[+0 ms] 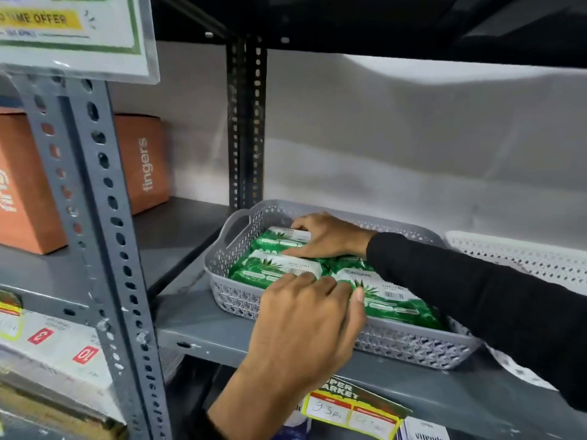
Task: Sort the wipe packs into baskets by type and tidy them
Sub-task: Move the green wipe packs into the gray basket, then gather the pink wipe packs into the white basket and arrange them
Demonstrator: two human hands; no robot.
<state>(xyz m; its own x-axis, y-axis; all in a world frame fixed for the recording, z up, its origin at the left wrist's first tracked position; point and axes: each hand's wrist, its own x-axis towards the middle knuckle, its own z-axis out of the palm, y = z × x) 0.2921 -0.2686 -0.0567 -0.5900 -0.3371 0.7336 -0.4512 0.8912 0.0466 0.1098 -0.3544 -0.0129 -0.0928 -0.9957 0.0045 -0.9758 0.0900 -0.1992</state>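
Observation:
A grey lattice basket (235, 296) sits on a grey metal shelf and holds several green-and-white aloe wipe packs lying flat. My left hand (305, 325) rests over the basket's front wall, its fingertips pressing the edges of the front left pack (273, 268) and the front right pack (387, 296). My right hand (327, 236), in a black sleeve, reaches across from the right and lies flat on the back left pack (279, 238). Neither hand lifts a pack.
A white lattice basket (521, 258) stands to the right, partly behind my right sleeve. An orange box (143, 163) stands on the shelf to the left, beyond a perforated grey upright (104, 217). A price tag (349, 411) hangs on the shelf's front edge.

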